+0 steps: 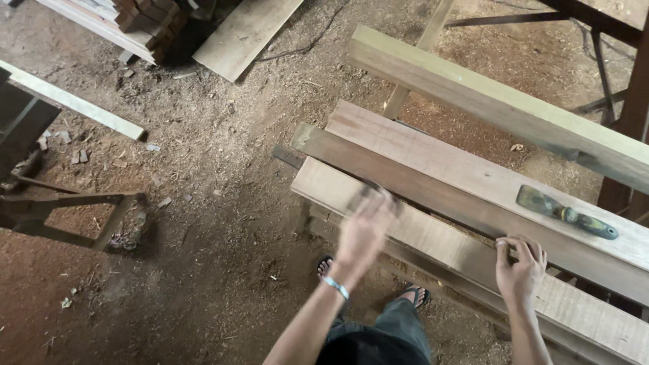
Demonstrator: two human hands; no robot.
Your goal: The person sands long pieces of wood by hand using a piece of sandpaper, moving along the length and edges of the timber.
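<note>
My left hand, with a bracelet at the wrist, is blurred with motion over the near light plank; something small may be under its fingers, but I cannot make it out. My right hand grips the edge of the dark brown plank, fingers curled over it. A putty knife with a worn handle lies on the wider pale plank just beyond my right hand. My feet in sandals stand under the planks.
A long pale beam runs diagonally behind the planks. Sawdust covers the dirt floor. A stack of boards and a loose board lie at the top left. A metal stand sits at the left.
</note>
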